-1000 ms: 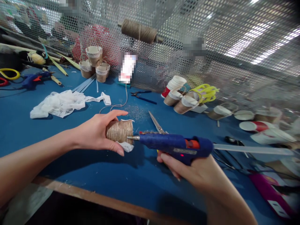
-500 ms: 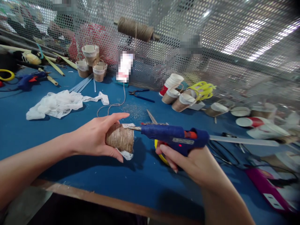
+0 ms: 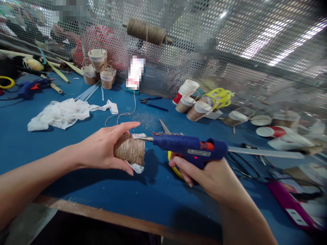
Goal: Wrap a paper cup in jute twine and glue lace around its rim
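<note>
My left hand (image 3: 102, 148) is wrapped round a twine-covered cup (image 3: 129, 149) lying on its side, thumb below and fingers above. White lace (image 3: 136, 168) shows at the cup's lower edge, and another bit of it lies along the top. In my right hand (image 3: 201, 173) is a blue glue gun (image 3: 178, 144) with a red light on its body and a clear glue stick (image 3: 265, 152) out of its back. The gun's metal nozzle meets the lace at the top of the cup. Partly hidden behind the gun lie scissors (image 3: 165, 126) with yellow handles.
Crumpled white lace (image 3: 61, 114) lies to the left, near a second glue gun (image 3: 28, 88). Pliers (image 3: 154, 103), a phone (image 3: 136, 72) and small twine-handled buckets (image 3: 98, 56) stand or lie farther back. A purple power strip (image 3: 291, 207) and cables are at right. Perforated metal mesh rises behind.
Hardly anything differs. The whole view has shifted very slightly, while both hands, the cup and the glue gun keep the same positions relative to each other.
</note>
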`<state>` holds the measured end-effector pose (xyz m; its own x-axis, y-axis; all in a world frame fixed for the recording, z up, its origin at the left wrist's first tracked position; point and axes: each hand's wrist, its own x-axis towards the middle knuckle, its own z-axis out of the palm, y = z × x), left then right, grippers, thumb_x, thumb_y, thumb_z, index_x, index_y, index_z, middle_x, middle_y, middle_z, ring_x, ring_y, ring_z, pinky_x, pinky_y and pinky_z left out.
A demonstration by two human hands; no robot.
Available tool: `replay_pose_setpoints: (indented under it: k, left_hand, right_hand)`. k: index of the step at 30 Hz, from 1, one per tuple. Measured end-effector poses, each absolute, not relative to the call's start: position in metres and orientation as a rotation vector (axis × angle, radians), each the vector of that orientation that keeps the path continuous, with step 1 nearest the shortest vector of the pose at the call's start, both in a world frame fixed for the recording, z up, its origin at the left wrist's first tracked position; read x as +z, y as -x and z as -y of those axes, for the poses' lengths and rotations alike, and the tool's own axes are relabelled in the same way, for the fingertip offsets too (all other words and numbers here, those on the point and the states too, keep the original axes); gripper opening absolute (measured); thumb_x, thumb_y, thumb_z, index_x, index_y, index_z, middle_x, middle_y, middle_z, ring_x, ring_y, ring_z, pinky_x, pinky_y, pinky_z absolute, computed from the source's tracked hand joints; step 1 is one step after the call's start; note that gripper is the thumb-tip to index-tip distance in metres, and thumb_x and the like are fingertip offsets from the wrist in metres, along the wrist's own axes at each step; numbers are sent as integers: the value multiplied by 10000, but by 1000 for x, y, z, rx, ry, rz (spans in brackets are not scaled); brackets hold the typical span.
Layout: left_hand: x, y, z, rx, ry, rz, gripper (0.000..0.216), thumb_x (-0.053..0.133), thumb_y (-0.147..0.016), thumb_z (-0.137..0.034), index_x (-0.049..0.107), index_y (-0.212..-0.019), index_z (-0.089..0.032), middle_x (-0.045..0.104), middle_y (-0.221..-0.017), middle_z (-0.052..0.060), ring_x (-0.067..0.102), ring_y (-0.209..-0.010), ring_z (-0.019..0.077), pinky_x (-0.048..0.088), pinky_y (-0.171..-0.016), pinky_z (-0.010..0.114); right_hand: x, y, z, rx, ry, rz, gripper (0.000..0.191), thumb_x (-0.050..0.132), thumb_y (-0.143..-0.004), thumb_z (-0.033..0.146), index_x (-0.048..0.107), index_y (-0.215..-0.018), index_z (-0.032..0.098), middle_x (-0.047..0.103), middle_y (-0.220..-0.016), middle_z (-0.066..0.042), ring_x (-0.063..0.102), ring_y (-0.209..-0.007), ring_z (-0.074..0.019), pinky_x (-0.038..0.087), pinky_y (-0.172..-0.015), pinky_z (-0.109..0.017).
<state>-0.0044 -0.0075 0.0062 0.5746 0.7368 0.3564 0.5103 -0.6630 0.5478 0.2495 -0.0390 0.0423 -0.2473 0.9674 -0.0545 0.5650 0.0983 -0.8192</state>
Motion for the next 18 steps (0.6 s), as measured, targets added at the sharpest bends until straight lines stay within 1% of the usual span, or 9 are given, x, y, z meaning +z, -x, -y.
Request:
replay_pose_setpoints:
  k: [7, 11, 15, 18]
  left_hand:
    - [7, 4, 8, 810, -2433, -1002, 909, 667, -614, -595, 292, -1326, -171, 622, -1021, 101, 620, -890, 236, 486, -754, 322]
    - [6, 4, 7, 809, -2426, -998, 912, 667, -612, -596, 287, -1329, -179, 623, -1015, 98, 619, -899, 244, 485, -759, 332]
    - [5, 4, 7, 805, -2439, -1017, 890, 665, -608, -604, 317, -1310, -182, 618, -990, 87, 621, -857, 229, 486, -746, 325]
    - [5, 4, 7, 802, -2448, -1026, 861, 665, -611, -603, 344, -1287, -177, 616, -966, 80, 619, -831, 221, 489, -728, 319]
  right_hand:
    - [46, -245, 41, 969, 1483, 1854, 174, 571, -793, 376, 576, -703, 228, 458, -406, 63, 430, -376, -93, 410, -413, -228]
    - [46, -244, 42, 976, 1491, 1816, 177, 578, -781, 381, 578, -702, 223, 464, -416, 61, 427, -374, -91, 400, -400, -220]
    - [46, -244, 44, 986, 1551, 1820, 231, 567, -772, 402, 597, -669, 198, 470, -429, 47, 437, -383, -92, 392, -402, -224]
    - [46, -245, 45, 1004, 1575, 1818, 226, 567, -765, 393, 605, -672, 191, 486, -444, 39, 436, -383, -91, 387, -395, -223]
